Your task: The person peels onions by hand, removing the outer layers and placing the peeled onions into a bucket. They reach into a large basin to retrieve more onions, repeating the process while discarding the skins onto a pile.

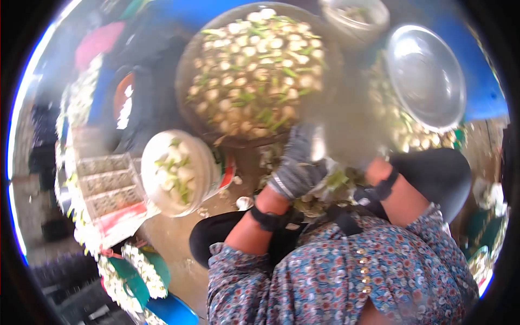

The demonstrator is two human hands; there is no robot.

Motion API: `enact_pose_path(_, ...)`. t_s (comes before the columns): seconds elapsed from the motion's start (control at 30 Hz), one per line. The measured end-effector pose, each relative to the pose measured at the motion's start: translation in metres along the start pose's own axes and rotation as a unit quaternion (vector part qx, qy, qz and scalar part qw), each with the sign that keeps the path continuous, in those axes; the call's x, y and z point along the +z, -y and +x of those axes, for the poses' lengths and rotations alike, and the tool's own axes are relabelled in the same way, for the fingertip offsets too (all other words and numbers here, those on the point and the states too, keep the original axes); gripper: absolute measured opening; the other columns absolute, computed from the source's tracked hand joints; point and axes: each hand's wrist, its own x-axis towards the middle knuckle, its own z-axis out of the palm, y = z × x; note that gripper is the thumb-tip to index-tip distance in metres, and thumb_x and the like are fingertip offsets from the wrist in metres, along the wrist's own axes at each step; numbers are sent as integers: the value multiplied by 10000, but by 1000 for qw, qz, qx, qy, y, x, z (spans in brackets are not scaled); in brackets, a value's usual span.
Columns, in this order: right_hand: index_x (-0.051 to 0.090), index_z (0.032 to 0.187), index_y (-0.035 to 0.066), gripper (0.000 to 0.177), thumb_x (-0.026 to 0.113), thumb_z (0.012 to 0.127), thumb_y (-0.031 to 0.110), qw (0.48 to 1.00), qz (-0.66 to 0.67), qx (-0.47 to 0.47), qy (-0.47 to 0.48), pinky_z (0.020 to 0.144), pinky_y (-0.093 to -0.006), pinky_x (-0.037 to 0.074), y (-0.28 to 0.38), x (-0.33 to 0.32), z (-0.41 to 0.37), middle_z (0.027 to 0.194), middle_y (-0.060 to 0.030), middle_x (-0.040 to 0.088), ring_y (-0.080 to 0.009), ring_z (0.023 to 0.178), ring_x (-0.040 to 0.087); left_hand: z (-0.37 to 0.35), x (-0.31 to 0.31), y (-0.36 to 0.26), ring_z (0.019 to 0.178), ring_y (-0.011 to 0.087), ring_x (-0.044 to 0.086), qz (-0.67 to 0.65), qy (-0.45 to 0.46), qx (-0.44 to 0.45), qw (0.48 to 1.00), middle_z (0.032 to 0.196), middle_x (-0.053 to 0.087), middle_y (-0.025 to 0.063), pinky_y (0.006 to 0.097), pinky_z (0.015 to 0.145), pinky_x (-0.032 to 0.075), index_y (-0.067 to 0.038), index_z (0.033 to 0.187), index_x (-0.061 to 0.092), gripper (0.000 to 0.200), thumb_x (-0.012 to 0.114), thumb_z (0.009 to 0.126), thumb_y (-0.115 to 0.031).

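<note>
My left hand [299, 162], in a grey knit glove, is closed around a pale white vegetable [318, 143] just past the near rim of a big round tub. My right hand [374, 167] is close beside it, but a grey smear on the lens hides its fingers and anything in them. In the big tub [181, 70], many small white round vegetables [252, 51] with green stalks sit in brownish water. Pale green leafy trimmings [336, 181] lie below the hands, in front of my lap.
On the left stands a white bucket [203, 162] holding white vegetables with green stalks, next to a sectioned crate [111, 184]. A shiny metal basin [428, 78] rests at the right over more vegetables [414, 138]. A pale bowl [374, 27] is at the back.
</note>
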Motion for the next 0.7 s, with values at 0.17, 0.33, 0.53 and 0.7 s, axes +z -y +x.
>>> enact_pose_path(0.17,620,1203,12,385,573,988,327,985,-151,-81,35,810,-329,515,3,0,3,1022,-61,684,-177,926,625,19,-56,-12,1253,385,461,-61,28,-110,992,1351,489,247,460,1079,349,48,1373,435,756,715,822,-386)
enact_pose_path(0.33,619,1112,-3,253,587,953,192,868,-439,-214,-95,776,-408,520,0,14,2,954,-197,672,-346,856,654,10,-61,-7,1246,369,519,-217,102,-198,950,1363,481,287,404,1013,428,65,1408,383,717,630,918,-396)
enact_pose_path(0.53,616,1121,-10,230,520,976,140,744,-611,-271,10,807,-360,501,-67,-14,40,944,-125,672,-239,902,638,-20,-31,8,1207,258,533,-286,-101,-112,946,1350,526,152,366,1004,447,-55,1385,471,579,658,878,-264)
enact_pose_path(0.7,599,1148,-43,346,549,969,249,963,-257,-36,-72,869,-424,488,-24,8,24,1040,-252,656,-382,968,636,-35,-58,4,1162,263,577,-696,-107,-297,645,1228,579,140,371,1014,470,-33,1323,499,496,643,854,-104)
